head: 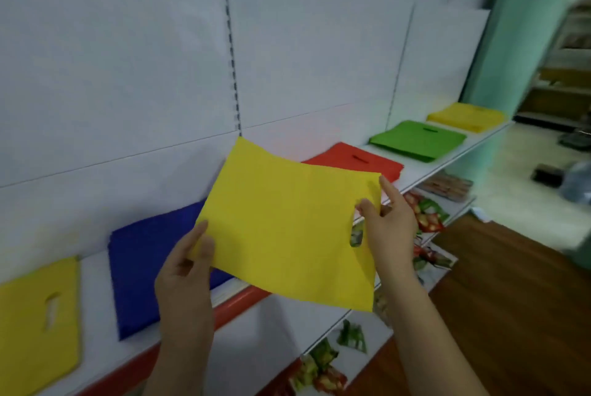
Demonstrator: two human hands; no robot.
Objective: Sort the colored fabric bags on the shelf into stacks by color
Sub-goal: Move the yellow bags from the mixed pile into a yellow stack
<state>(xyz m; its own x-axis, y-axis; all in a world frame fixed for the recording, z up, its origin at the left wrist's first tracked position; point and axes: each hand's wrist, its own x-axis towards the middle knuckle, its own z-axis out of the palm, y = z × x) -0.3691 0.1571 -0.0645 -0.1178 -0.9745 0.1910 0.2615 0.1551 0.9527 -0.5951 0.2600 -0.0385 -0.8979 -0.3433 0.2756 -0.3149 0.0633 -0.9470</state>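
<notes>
I hold a flat yellow fabric bag [287, 223] in the air in front of the white shelf [447, 160]. My left hand [187, 271] pinches its lower left corner. My right hand [388, 223] pinches its right edge beside the cut-out handle. On the shelf lie, from left to right, a yellow bag [35, 319], a blue stack [150, 267], a red stack [355, 159], a green stack [415, 139] and a yellow stack [467, 115]. The held bag hides part of the blue and red stacks.
A red strip [240, 301] runs along the shelf's front edge. Lower shelves hold snack packets [425, 213]. A white back panel [128, 75] rises behind the shelf. A teal pillar [515, 43] stands at the right, with wooden floor [511, 299] below.
</notes>
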